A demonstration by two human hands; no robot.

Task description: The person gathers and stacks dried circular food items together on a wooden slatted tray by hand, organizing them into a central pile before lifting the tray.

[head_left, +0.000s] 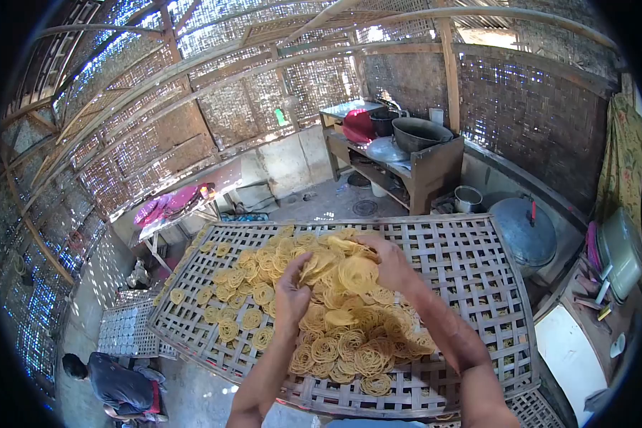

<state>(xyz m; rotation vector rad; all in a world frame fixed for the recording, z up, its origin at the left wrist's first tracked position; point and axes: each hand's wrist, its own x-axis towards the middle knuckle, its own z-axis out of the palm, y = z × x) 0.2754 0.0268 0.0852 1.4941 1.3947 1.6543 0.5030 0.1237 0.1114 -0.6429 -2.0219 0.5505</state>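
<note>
A heap of round, yellow noodle coils [335, 349] lies on a wide woven bamboo tray [464, 278] in front of me. My left hand [292, 294] curves its thumb and fingers around the left side of a bunch of coils. From the right, my right hand [386, 262] grips the same lifted noodle coils [357, 274], its fingertips partly hidden behind them. Several loose coils hang or drop just below my hands, above the heap. Single coils are spread over the tray's left half.
A wooden counter [435, 171] with a large dark pan [421, 133] stands at the back. To the right are a big lidded metal pot [524, 232] and a cluttered side table [585, 314]. A person [118, 381] is low down at the lower left, near another woven rack [128, 332].
</note>
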